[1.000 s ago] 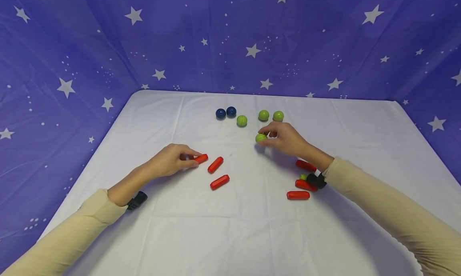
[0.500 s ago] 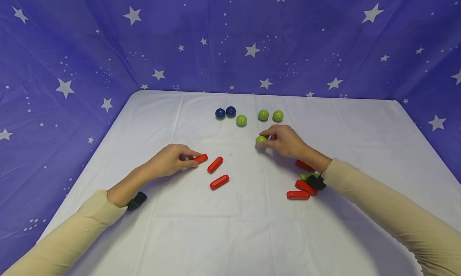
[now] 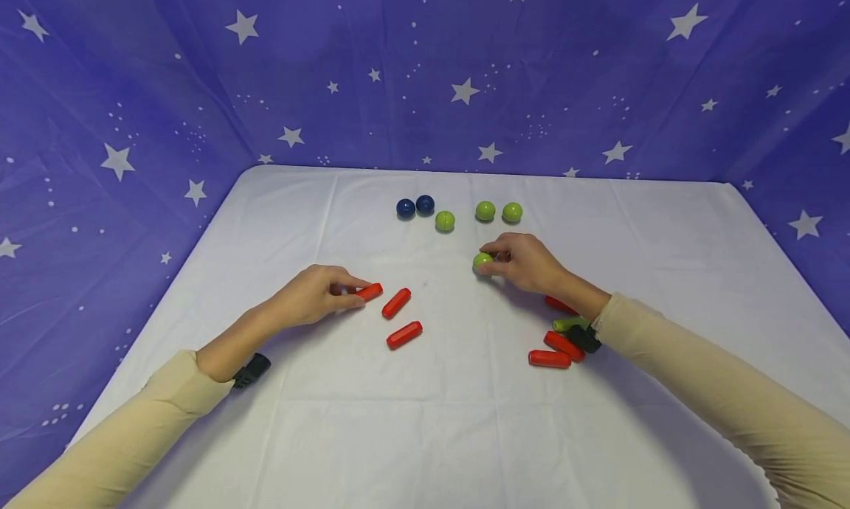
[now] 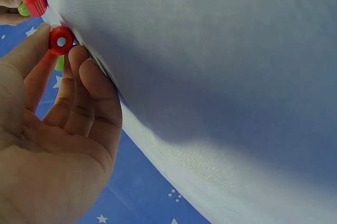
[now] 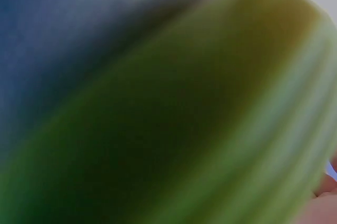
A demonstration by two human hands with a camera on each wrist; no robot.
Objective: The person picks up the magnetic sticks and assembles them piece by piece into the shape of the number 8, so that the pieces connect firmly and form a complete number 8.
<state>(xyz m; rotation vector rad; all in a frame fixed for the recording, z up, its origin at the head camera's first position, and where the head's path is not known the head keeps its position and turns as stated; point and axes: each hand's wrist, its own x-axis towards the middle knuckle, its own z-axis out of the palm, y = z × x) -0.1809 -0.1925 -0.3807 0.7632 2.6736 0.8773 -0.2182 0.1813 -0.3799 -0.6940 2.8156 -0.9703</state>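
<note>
Since a second ago, right hand (image 3: 524, 263) has eased slightly toward the person, bringing the held ball (image 3: 482, 260), a green one, along with it; by that wrist, more of the green stick (image 3: 566, 324) shows, and the angled stick (image 3: 564, 345), red, has turned a bit. Left hand (image 3: 308, 295) looks unmoved. Its thumb and fingers are parted only by the width of the held stick (image 3: 371, 292), red, pinched left of the worktop's (image 3: 398, 435) middle; left wrist view has that stick end-on, pale dot in its end. Right fingers curl in, gap just ball-wide, thumb and fingertips on the ball, right of middle; can't tell if it touches the white cloth. Right wrist view: mostly a blurred, ribbed green shape. Just beside the held stick lies a near stick (image 3: 396, 302), then a lower stick (image 3: 404, 335), both red. Under the right wrist, a far stick (image 3: 560, 304), red, is partly hidden; a flat stick (image 3: 549, 359), also red, sits by the angled one's lower end. Toward the back: two blue balls (image 3: 406, 209) side by side, a lone ball (image 3: 445, 221), green, just beside them, two green balls (image 3: 485, 211) further right. Starry purple backdrop (image 3: 425, 59) behind.
</note>
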